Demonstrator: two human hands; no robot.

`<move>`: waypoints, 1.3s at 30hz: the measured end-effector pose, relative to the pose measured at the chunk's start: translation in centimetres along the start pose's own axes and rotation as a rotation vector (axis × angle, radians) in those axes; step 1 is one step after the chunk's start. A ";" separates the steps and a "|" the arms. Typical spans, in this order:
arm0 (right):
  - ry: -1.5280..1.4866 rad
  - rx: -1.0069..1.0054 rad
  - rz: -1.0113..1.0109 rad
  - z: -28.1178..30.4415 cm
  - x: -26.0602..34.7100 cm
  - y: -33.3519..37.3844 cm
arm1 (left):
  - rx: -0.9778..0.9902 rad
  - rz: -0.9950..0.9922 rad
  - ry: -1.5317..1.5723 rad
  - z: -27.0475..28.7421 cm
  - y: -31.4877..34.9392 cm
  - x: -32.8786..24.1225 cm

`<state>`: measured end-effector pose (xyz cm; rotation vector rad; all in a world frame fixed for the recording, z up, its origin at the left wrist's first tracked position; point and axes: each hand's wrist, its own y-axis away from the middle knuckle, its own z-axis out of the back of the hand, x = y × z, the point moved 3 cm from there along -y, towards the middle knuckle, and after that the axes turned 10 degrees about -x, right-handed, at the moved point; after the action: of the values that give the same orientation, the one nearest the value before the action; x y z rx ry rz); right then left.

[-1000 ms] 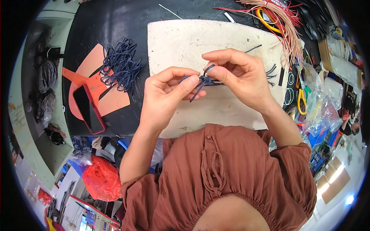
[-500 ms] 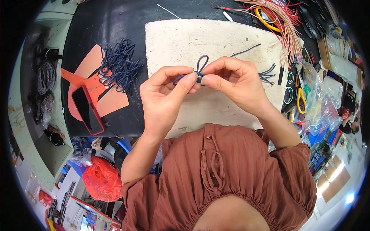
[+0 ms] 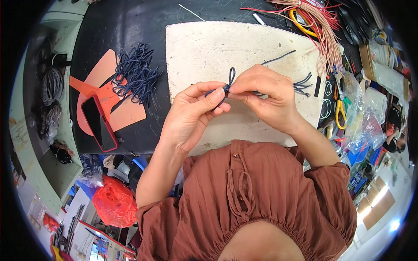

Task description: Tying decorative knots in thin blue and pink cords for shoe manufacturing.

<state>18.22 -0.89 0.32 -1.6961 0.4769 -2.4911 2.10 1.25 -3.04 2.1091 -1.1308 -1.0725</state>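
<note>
A dark navy cord (image 3: 232,75) stands up in a narrow loop between my two hands, over the pale board (image 3: 196,48). My left hand (image 3: 191,111) pinches the cord between thumb and fingertips just below the loop. Close against it, my right hand (image 3: 267,95) grips the same cord with thumb and forefinger. Part of the crossing under the loop is hidden by my fingers. More navy cord ends (image 3: 302,85) lie on the board beyond my right hand, and a single strand (image 3: 278,57) lies further up.
A heap of navy cords (image 3: 137,74) sits on orange sheet pieces (image 3: 130,119) at the left, beside a red-cased phone (image 3: 100,124). Pink and red cords (image 3: 322,35) lie far right. Yellow-handled scissors (image 3: 340,114) rest at the right edge. A red plastic bag (image 3: 114,202) is lower left.
The loop has become narrower and sits slightly lower and further right. My left hand has shifted right and a little down; my right fingers have closed in beside it.
</note>
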 end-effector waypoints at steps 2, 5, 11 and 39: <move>-0.018 -0.009 -0.042 -0.1 -0.1 0.1 | 0.004 -0.072 -0.014 0.2 -0.1 0.2; -0.038 -0.012 -0.155 -0.1 -0.2 0.2 | 0.015 -0.177 0.025 0.2 0.0 -0.2; -0.168 0.014 -0.397 -0.4 -1.1 0.9 | -0.018 -0.355 -0.054 0.1 0.2 -0.8; -0.020 0.128 -0.378 -0.2 -0.7 -0.6 | -0.070 -0.376 -0.314 -0.1 0.2 -0.7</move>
<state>18.32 -0.08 -0.17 -1.9064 -0.0118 -2.6753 1.80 1.73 -2.54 2.2019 -0.8263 -1.6386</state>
